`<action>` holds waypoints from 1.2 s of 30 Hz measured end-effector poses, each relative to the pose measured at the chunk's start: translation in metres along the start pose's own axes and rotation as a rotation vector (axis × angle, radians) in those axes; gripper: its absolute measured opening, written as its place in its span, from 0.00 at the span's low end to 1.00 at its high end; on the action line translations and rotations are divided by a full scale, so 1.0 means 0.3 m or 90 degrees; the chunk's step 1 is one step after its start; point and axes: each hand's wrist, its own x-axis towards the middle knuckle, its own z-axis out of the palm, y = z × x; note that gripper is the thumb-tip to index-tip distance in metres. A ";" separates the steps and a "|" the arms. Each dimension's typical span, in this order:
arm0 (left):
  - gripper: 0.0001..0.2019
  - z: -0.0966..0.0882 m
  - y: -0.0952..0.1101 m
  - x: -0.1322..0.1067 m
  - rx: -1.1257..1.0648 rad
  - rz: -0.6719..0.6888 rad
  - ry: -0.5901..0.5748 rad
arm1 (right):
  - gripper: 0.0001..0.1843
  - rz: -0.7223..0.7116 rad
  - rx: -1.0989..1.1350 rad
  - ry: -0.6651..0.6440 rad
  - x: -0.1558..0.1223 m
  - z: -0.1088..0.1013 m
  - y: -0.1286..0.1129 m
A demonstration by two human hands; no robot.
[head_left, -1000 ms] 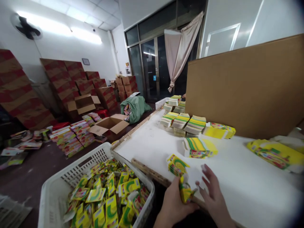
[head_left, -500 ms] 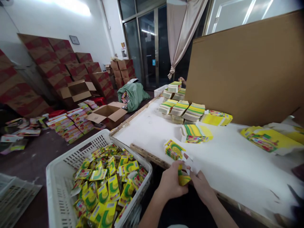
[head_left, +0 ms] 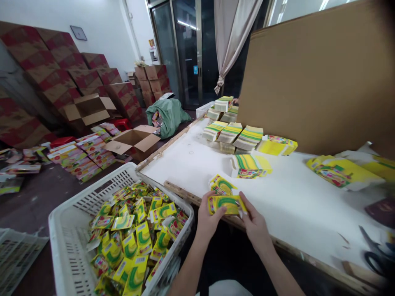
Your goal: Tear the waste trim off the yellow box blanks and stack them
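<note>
A small yellow and green carton (head_left: 226, 204) is held level between both my hands at the near edge of the white table (head_left: 296, 209). My left hand (head_left: 207, 220) grips its left end and my right hand (head_left: 254, 222) grips its right end. Just beyond it on the table lies a short stack of flat yellow cartons (head_left: 221, 185). A white plastic crate (head_left: 72, 218) to my left holds several yellow and green cartons (head_left: 135, 238).
Further back on the table are a fanned pile of flat cartons (head_left: 248, 166), bundled stacks (head_left: 231, 132) and yellow packs (head_left: 339, 172) before a big cardboard sheet (head_left: 317, 78). Scissors (head_left: 375, 250) lie at the right. Brown boxes (head_left: 61, 78), an open box (head_left: 132, 142) and a green sack (head_left: 168, 115) stand on the floor.
My hands turned the carton from a crumpled, upright shape into a level box held end to end. The view tipped downward, bringing the crate and scissors more into sight.
</note>
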 end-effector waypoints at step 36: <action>0.10 0.009 0.007 -0.001 -0.624 -0.134 0.229 | 0.21 -0.248 -0.168 -0.238 -0.057 0.071 -0.064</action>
